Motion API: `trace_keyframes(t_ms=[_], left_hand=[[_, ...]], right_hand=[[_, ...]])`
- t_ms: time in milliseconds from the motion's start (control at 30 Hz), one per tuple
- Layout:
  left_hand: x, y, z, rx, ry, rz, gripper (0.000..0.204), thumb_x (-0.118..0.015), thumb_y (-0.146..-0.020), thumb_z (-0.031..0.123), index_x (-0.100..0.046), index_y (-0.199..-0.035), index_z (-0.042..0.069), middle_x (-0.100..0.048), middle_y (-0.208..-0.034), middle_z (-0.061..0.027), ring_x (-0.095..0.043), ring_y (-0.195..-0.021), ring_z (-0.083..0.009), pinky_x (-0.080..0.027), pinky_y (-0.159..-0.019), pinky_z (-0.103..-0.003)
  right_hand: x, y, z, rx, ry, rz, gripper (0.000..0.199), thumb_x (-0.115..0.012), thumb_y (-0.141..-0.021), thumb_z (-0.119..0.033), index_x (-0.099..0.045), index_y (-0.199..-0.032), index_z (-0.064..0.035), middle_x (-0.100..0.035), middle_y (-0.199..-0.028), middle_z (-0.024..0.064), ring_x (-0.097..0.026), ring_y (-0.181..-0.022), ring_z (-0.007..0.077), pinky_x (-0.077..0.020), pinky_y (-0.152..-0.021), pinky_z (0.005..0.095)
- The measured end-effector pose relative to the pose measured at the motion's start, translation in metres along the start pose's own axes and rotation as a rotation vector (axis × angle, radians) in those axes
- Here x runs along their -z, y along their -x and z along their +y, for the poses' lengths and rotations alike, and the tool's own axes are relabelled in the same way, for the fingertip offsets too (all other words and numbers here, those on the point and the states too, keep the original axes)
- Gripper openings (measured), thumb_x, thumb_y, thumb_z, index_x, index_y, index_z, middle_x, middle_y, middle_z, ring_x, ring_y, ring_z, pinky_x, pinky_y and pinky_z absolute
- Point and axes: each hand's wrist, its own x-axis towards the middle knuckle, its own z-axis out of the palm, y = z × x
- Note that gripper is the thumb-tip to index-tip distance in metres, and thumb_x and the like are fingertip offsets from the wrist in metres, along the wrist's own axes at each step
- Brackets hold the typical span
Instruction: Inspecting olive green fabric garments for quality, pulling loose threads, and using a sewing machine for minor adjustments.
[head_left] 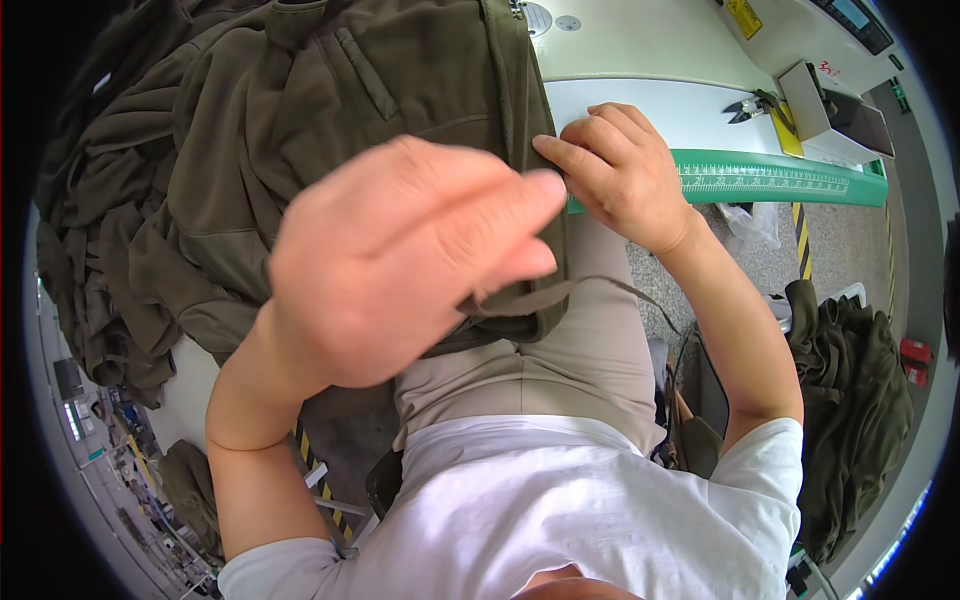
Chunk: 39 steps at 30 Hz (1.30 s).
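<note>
An olive-brown fleece jacket (440, 80) with a pocket opening lies over the left of the work table and hangs onto my lap. My left hand (400, 260) is raised high above it, close and blurred by motion, its fingers closed. From under that hand a narrow olive strip (585, 288) runs to the right and droops beside my thigh; the hand seems to grip it. My right hand (620, 165) rests at the jacket's right edge with curled fingers, thumb and forefinger pinching by the fabric edge. Exactly what lies between those fingertips is hidden.
The white sewing machine bed (640, 40) stands ahead, with a green ruler strip (770, 180) along the table's front edge. Thread snips (745, 108) lie near a small open box (835, 115). More olive garments pile up at left (110, 240) and lower right (850, 420).
</note>
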Motion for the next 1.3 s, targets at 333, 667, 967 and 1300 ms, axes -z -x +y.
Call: trace_keyframes(t_ms=[333,667,967,1300], left_hand=[[-0.063,0.029,0.002,0.022,0.273,-0.094,0.032,-0.078,-0.078,0.009,-0.07,-0.106,-0.003,-0.068,-0.094,-0.013,-0.066,-0.074,-0.0289,-0.056,-0.063,-0.033],[-0.071,0.003,-0.129,-0.053,0.058,-0.08,0.026,-0.062,-0.082,0.011,-0.064,-0.106,0.0,-0.065,-0.11,-0.0152,-0.062,-0.11,-0.035,-0.05,-0.094,-0.044],[-0.092,0.004,-0.153,0.179,-0.139,-0.104,0.049,-0.074,-0.083,0.037,-0.061,-0.118,0.005,-0.062,-0.125,-0.0098,-0.06,-0.114,-0.0315,-0.048,-0.098,-0.043],[-0.092,0.001,-0.161,0.17,-0.153,-0.144,0.056,-0.075,-0.08,0.04,-0.066,-0.125,0.008,-0.06,-0.13,-0.0078,-0.054,-0.124,-0.0278,-0.043,-0.104,-0.041]], right_hand=[[-0.004,-0.003,0.0,0.103,0.03,0.187,0.016,-0.071,-0.067,-0.007,-0.07,-0.083,-0.0025,-0.07,-0.101,0.0068,-0.066,-0.094,0.026,-0.056,-0.078,0.0382],[-0.004,-0.004,0.001,0.104,-0.024,0.152,0.011,-0.071,-0.068,-0.004,-0.065,-0.077,-0.0005,-0.072,-0.1,0.0101,-0.069,-0.098,0.0283,-0.0586,-0.084,0.0408],[-0.003,-0.004,0.002,0.055,-0.106,0.131,0.012,-0.072,-0.066,0.0,-0.063,-0.074,0.0012,-0.071,-0.096,0.0111,-0.071,-0.095,0.0291,-0.0594,-0.092,0.0446],[0.001,-0.01,0.003,-0.008,-0.166,0.031,0.013,-0.072,-0.064,0.002,-0.062,-0.073,0.0005,-0.07,-0.092,0.0104,-0.072,-0.092,0.0291,-0.0613,-0.087,0.043]])
